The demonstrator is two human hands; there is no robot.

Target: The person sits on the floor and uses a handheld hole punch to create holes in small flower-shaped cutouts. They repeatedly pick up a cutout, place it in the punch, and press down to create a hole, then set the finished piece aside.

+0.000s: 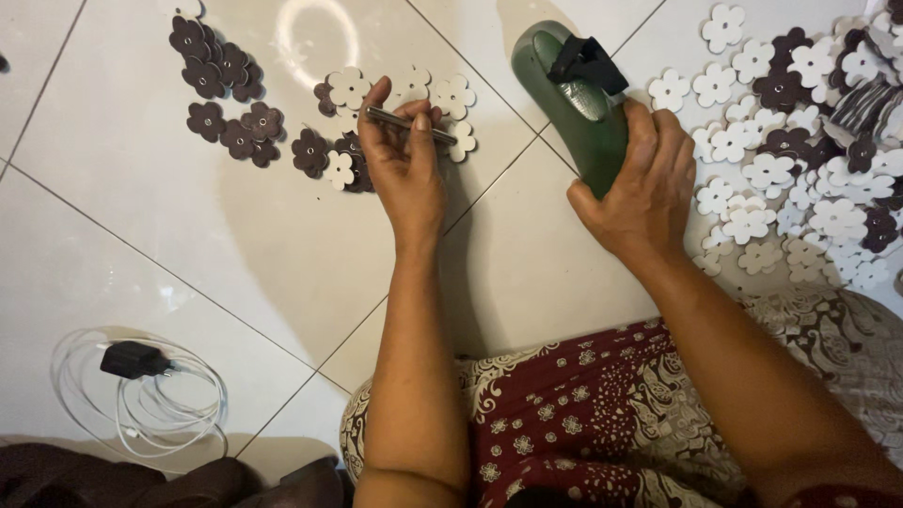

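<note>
Forearms outstretched, left hand point(404, 165) pinching thin metal rod point(411, 124), right hand point(644, 183) clasping green tool point(576, 118).

Two bare forearms reach forward from the lap. The left hand point(404, 155) is palm-down, its fingers curled and pinching closed. The right hand point(644, 183) is farther right, its fingers wrapped in a firm grip.

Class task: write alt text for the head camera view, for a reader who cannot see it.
A person's left hand holds a thin metal rod over flower-shaped cutouts on a white tiled floor, while the right hand grips a green tool.
</note>
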